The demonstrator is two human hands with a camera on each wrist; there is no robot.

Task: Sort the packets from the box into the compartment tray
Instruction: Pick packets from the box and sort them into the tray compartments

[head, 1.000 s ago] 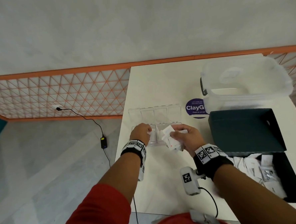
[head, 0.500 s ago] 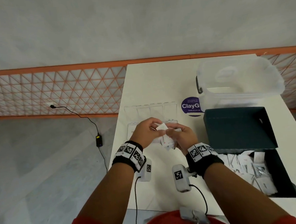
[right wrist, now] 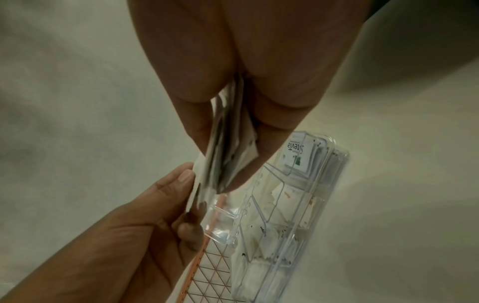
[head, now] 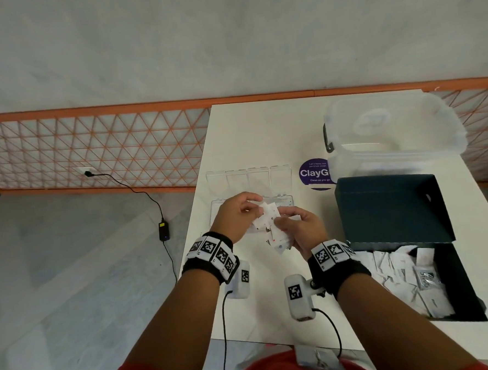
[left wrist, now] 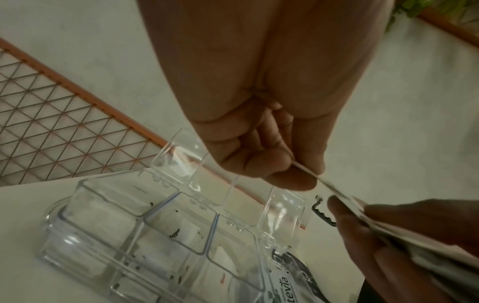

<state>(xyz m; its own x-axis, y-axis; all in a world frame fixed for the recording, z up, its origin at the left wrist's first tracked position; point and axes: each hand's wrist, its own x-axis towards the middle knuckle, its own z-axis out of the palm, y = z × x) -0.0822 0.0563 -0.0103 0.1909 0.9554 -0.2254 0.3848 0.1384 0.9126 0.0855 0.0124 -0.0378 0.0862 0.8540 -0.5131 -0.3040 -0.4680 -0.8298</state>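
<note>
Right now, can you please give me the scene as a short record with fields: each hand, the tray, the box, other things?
left hand: pinches one white packet at the top of the stack
right hand: grips a stack of packets
compartment tray: clear, lids open, packets in several compartments, one printed Stevia
box: dark, lid open, many packets still inside, right of the hands
table: white
other: clear plastic bin behind the box; purple round sticker
</note>
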